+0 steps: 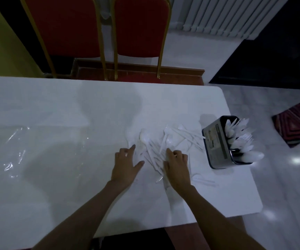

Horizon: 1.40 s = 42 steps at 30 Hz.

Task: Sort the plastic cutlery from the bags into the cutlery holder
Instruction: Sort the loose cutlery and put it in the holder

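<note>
Left hand (pixel 125 163): we see it laid on the table (pixel 55 109) at the left edge of the pile, thumb spread out and forefinger straight, holding nothing.
Right hand (pixel 176 165): it sits on the near right part of the pile, fingers curled down among the pieces; we cannot tell whether it grips one.
Cutlery pile (pixel 163 141): white plastic forks, spoons and knives lie loose and crossed on the table, between our hands and beyond them; a few stray pieces lie to the right of the right hand.
Cutlery holder (pixel 217 143): dark, standing near the table's right edge, just right of the pile, with white cutlery already inside, heads up.
Plastic bag (pixel 6 150): clear, flat on the table far to the left, well apart from the pile.
Chairs (pixel 70 29): two red ones with gold frames stand behind the table.
</note>
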Each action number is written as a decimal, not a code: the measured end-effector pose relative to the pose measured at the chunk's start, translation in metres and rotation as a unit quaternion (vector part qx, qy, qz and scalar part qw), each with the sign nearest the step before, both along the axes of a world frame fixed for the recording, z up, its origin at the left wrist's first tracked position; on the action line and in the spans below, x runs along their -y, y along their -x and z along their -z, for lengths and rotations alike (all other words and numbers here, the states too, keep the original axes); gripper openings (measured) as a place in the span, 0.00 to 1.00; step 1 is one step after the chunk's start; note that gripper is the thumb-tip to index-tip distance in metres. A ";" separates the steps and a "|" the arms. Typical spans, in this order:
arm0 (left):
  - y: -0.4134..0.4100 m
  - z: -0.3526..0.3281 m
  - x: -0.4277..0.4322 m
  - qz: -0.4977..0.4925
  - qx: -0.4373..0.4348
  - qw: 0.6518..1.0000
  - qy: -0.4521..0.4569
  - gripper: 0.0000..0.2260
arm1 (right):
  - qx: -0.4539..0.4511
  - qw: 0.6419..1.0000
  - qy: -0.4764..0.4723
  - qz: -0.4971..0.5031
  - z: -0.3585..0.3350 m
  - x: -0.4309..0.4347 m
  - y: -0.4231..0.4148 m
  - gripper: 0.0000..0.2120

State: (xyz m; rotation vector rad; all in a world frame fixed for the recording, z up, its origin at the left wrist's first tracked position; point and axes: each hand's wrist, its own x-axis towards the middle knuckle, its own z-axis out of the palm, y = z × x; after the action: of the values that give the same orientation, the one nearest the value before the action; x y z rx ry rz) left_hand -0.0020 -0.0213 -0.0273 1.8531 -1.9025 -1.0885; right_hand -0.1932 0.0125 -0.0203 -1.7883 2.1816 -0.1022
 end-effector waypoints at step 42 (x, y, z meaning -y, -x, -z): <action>0.021 -0.015 -0.024 -0.089 0.116 0.986 0.077 0.17 | 0.123 0.955 -0.062 0.264 0.005 0.026 0.074 0.14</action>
State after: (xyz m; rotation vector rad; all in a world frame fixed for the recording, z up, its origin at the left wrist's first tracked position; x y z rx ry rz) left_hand -0.0227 0.0030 -0.0121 2.0876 -1.8344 -0.6762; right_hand -0.2667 -0.0136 -0.0250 -1.0249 2.3554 -0.2852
